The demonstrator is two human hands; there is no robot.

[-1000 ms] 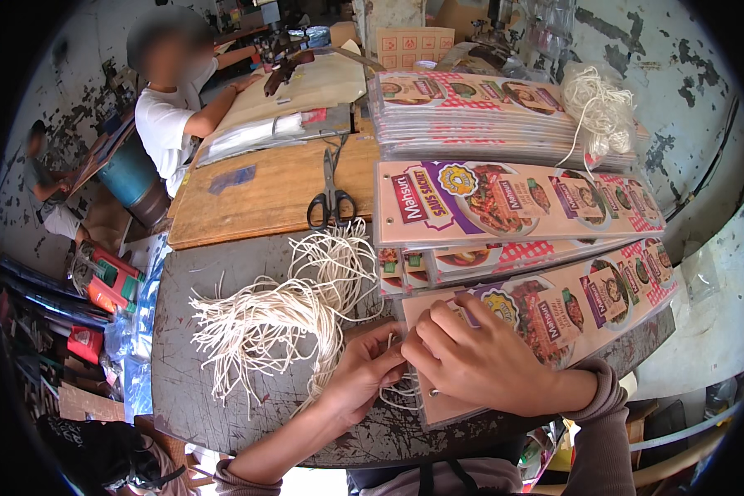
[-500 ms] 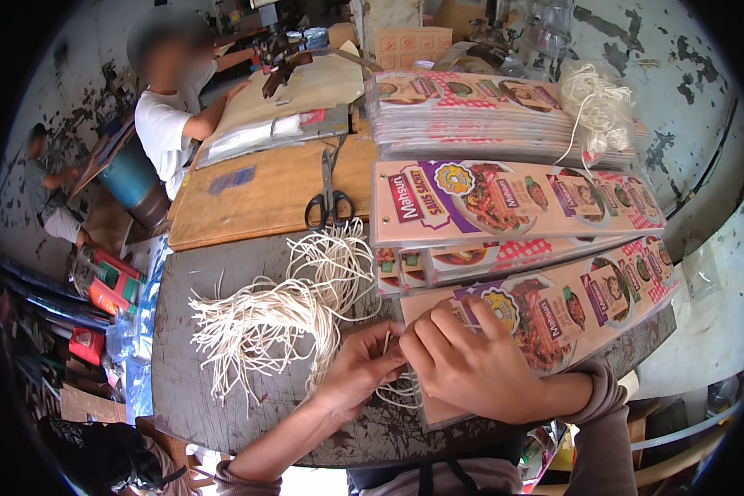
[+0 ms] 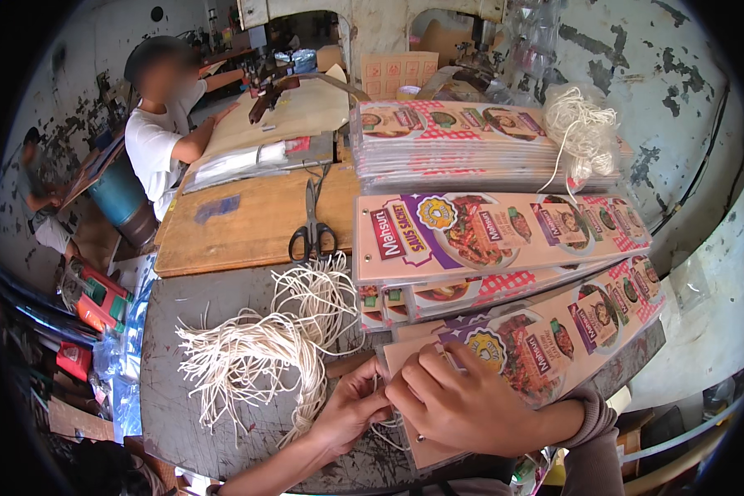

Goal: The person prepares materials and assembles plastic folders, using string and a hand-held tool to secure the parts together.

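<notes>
My left hand point(image 3: 357, 411) is closed in a pinch at the left edge of the nearest printed card, a long pink plastic-covered sign point(image 3: 531, 351). A length of white cord point(image 3: 386, 433) runs at its fingertips and hangs beneath them. Curled over the left end of that same sign is my right hand point(image 3: 469, 401), its fingertips close to the left ones and gripping the edge. An eyelet shows at the sign's lower corner. Left of my hands lies a tangled bundle of cut white cords point(image 3: 248, 364) on the dark, scratched table point(image 3: 174, 446).
Black scissors point(image 3: 312, 227) lie on a wooden board point(image 3: 256, 240). More signs point(image 3: 504, 236) are piled ahead, with a taller stack point(image 3: 471, 157) behind and a bag of white cord point(image 3: 581, 132) on it. A person in a white shirt point(image 3: 153, 149) works at the far left.
The scene sits lower in the picture and slightly left as my head view shifts. Both hands stay together at the sign's left edge, with the fingers only slightly changed.
</notes>
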